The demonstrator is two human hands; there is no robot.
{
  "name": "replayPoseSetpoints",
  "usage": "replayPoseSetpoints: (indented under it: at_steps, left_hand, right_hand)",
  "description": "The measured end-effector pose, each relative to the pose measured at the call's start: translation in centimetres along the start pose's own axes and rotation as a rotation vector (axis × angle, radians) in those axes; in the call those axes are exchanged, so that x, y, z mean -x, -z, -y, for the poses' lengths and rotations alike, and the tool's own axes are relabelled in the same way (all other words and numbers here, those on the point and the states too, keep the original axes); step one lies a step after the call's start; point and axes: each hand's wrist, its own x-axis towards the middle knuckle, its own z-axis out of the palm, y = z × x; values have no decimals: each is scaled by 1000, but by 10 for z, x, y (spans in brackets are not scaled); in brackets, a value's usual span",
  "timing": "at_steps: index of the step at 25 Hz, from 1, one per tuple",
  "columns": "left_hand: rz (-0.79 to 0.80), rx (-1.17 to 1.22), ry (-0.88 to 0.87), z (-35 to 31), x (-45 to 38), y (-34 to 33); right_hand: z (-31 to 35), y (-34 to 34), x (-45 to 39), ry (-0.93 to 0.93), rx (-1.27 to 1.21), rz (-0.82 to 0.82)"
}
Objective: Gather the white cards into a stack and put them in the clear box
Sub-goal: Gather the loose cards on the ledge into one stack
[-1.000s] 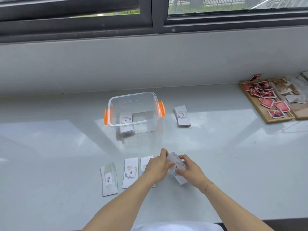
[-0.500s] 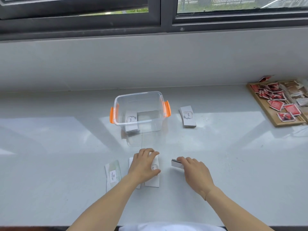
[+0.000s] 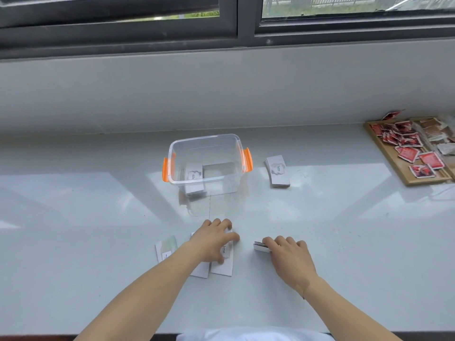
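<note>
White cards, loose: two (image 3: 222,263) lie side by side at lower centre of the frame, long axes running roughly up-frame, one printed "love", with the left hand (image 3: 211,242) spread flat on top, fingers apart and clamped on nothing; a third card (image 3: 167,248) lies just left. Small stack (image 3: 261,246), edge-on, right of centre, right hand (image 3: 290,259) curled over and gripping it. Clear box (image 3: 206,166), orange latches, mid-frame, holds cards (image 3: 193,174); another stack (image 3: 277,171) beside its right; wooden tray (image 3: 394,163) far right.
</note>
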Motion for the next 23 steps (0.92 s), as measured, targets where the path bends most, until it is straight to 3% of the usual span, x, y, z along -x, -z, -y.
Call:
replayPoseSetpoints:
  at_steps: [6, 10, 15, 19, 23]
  left_hand:
    - [-76, 107, 24, 8, -2, 7]
    - [-95, 505, 134, 19, -2, 22]
    - [-413, 763, 246, -7, -7, 15]
    - [-343, 866, 128, -48, -10, -6]
    - [-233, 967, 83, -72, -16, -7]
  right_hand:
    - [3, 2, 5, -104, -56, 28]
    - [2, 2, 5, -79, -54, 49]
    - [1, -3, 8, -63, -72, 26]
    - [0, -3, 10, -92, -211, -48]
    - [-1, -5, 5, -69, -151, -36]
